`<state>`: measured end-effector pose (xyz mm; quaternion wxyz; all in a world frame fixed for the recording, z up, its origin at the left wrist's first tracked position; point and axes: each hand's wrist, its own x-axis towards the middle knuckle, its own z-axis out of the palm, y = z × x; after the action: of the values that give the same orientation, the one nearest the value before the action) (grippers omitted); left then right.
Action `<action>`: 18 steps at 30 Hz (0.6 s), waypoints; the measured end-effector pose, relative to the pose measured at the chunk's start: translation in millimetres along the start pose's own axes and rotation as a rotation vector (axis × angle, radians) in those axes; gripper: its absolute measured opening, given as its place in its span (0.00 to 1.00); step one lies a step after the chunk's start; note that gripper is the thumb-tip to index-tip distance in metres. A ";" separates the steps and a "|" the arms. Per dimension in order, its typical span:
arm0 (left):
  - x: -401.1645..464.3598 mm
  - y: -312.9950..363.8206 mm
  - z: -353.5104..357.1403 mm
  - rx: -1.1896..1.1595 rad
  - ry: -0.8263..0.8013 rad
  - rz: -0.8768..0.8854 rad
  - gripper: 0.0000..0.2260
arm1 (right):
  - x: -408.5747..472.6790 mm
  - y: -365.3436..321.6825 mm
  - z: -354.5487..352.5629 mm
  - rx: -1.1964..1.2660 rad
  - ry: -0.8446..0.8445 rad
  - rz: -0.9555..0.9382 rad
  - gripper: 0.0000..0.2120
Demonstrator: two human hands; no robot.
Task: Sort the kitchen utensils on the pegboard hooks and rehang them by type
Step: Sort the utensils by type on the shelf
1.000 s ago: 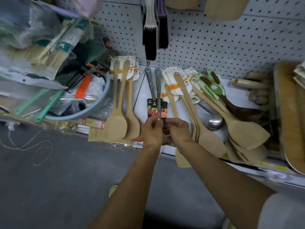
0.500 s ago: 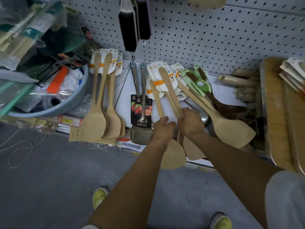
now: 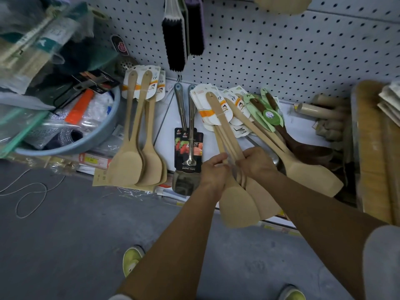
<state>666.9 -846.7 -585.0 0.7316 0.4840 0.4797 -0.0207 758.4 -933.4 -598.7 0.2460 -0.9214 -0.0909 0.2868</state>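
Head view: both hands clasp a bundle of wooden spatulas (image 3: 239, 198) just right of the steel turner (image 3: 187, 148) on the shelf; left hand (image 3: 213, 169) and right hand (image 3: 256, 163) grips curl round the handles.

Two metal spatulas (image 3: 188, 135); two hanging brushes (image 3: 183, 31); two hands (image 3: 214, 169).

Low white shelf (image 3: 166, 118) below a perforated white pegboard; grey concrete floor (image 3: 65, 245) in front.
On shelf, left to right: round pale-blue plastic basin (image 3: 104, 135) of packaged goods; three pale wooden spatulas with paper header cards (image 3: 138, 148); two steel turners in black printed card sleeves (image 3: 188, 148); loose pile of carded wooden spatulas (image 3: 298, 165); dark brown wooden ladle (image 3: 303, 146); pale wooden rolling pins (image 3: 320, 111), far right.
On floor, left: thin looped white cord (image 3: 30, 195).
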 end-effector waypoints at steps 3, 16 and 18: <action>-4.7 0.8 5.3 -0.119 -0.023 0.027 0.16 | -2.9 -5.4 -6.0 0.005 0.020 -0.009 0.08; -26.3 39.9 -23.8 -0.121 0.044 0.095 0.17 | -29.5 -46.6 -20.7 0.145 0.078 -0.021 0.07; -29.1 43.3 -38.6 -0.089 0.046 0.109 0.17 | -33.6 -57.8 -15.6 0.178 0.052 -0.015 0.07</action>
<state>646.3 -808.2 -536.9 0.7411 0.4769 0.4697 0.0517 738.3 -900.3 -542.0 0.3313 -0.9023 -0.0656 0.2680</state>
